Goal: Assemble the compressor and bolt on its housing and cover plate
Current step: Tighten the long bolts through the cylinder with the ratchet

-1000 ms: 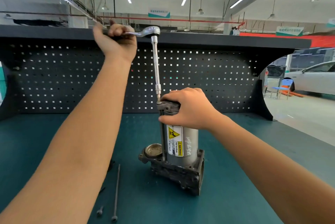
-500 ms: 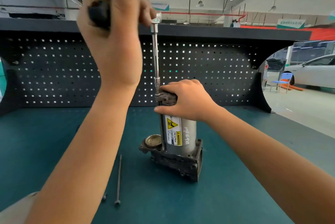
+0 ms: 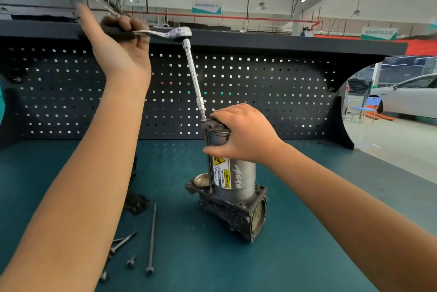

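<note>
Nearest the camera, to the lower left of the compressor [image 3: 233,187], loose bolts [image 3: 131,261] lie on the teal bench [image 3: 307,232]: a few short ones, a medium one, and a long bolt [image 3: 151,237] that points roughly toward the back. A little farther on, left of the compressor and partly hidden by the left forearm, rests a dark part [image 3: 136,202] whose shape I cannot make out. The compressor stands upright on its dark cast base, with a grey cylinder rising from it. The cylinder carries a yellow warning label [image 3: 222,174] on its front, and a thin rod [image 3: 209,161] runs up its left side. The right hand [image 3: 243,135] grips the top of the compressor, fingers curled over the cap and thumb lying across the front of the cylinder. At the cap's left edge, just beside those fingers, the lower end of a chrome extension [image 3: 194,79] meets the compressor. The extension leans up and to the left to the head of a ratchet [image 3: 175,33]. The left hand [image 3: 118,48], raised high to the upper left of the compressor, has its fingers wrapped round the ratchet's dark handle. Behind the compressor stands a black pegboard [image 3: 260,93], and beyond that, far to its right, a white car [image 3: 406,95] and a blue chair [image 3: 369,108].
</note>
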`<state>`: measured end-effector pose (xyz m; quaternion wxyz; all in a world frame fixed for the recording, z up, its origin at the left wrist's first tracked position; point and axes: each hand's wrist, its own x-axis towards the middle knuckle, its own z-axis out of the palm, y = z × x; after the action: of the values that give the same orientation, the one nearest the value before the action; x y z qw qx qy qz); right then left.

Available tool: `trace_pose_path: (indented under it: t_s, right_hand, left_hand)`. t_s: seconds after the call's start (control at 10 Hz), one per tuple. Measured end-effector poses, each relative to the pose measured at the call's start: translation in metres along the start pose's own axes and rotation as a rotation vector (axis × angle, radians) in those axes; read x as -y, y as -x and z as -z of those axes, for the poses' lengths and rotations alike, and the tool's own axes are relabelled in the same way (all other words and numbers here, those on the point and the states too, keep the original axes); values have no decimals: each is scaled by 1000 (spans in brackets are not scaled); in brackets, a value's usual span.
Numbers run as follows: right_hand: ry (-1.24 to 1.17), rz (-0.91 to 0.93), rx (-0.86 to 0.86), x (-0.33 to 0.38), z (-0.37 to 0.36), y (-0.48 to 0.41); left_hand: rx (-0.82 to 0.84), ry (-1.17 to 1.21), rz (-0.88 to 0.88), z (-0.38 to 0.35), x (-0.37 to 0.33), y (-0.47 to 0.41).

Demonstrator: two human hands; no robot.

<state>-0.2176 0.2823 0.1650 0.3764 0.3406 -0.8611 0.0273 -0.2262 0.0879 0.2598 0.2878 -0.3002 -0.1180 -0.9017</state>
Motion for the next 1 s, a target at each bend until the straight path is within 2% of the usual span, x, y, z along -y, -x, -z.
trace_pose_path:
  t_s: [0.2,0.4,0.5,0.6,0.7,0.8,0.9,1.0]
  right_hand:
    - [-107,44,-171,1,-1,4]
    - [-146,73,-229,0,-3,5]
    - [-117,26,-196,0,-3,4]
    - [-67,-29,-152,0,-5,4]
    - [-55,-51,-153,3,-5,4]
    - [-91,-156,-250,7,-10,16]
    - [-351,-348,-350,12,-23,44]
    - [-615,-397,-330,17,-35,56]
  left_hand:
    - [-111,12,162,2,14,-20]
    - [-158,143,272,-7,37,-24]
    - [-70,127,267,-12,27,-24]
    - [86,136,146,-19,15,-1]
    - [100,169,115,-58,-34,-92]
    - [-1,111,74,-98,-56,-103]
    - [37,123,59,-60,-59,-98]
    - [14,129,67,-34,-77,-107]
